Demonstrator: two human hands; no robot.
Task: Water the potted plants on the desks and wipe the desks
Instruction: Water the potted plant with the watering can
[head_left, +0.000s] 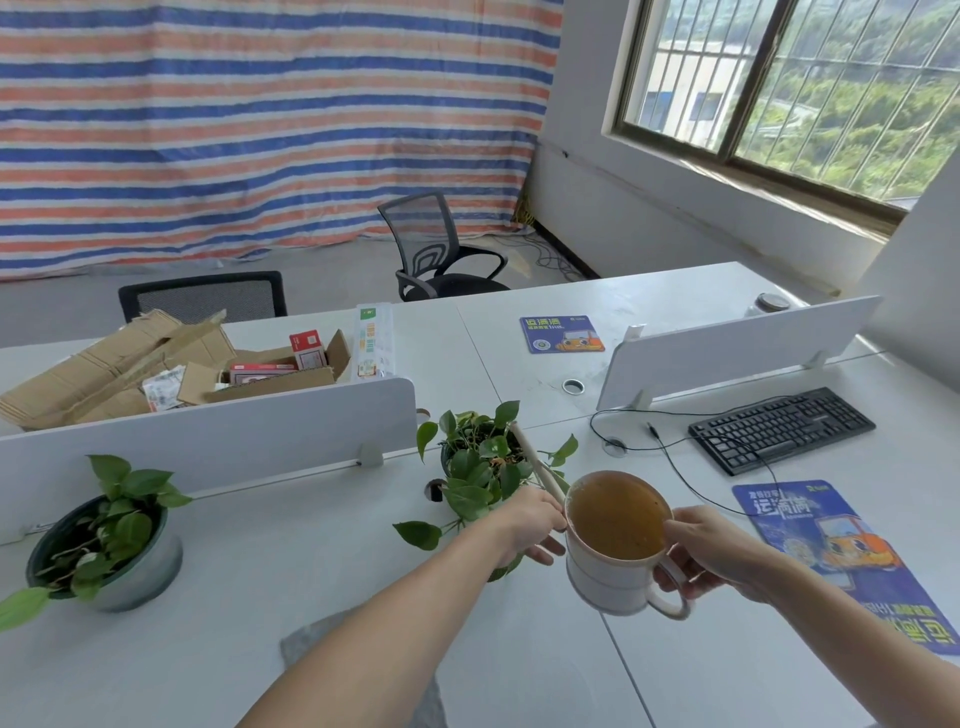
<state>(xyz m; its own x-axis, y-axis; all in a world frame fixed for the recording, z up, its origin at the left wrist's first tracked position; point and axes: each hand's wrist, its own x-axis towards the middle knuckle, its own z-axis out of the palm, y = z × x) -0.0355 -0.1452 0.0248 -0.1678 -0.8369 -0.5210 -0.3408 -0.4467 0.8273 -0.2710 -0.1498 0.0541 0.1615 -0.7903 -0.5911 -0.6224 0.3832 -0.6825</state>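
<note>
So we've got our right hand (711, 553) fingers wrapped round the watering can (618, 545) handle, left hand (530, 525) fingers pinching its spout (535, 462) over the potted plant (480, 467).

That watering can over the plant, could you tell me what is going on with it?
A person holds a white watering can with both hands: the right hand at the handle, the left hand by the spout. The spout points into the nearer potted plant. A second potted plant stands further left on the desk.
</note>
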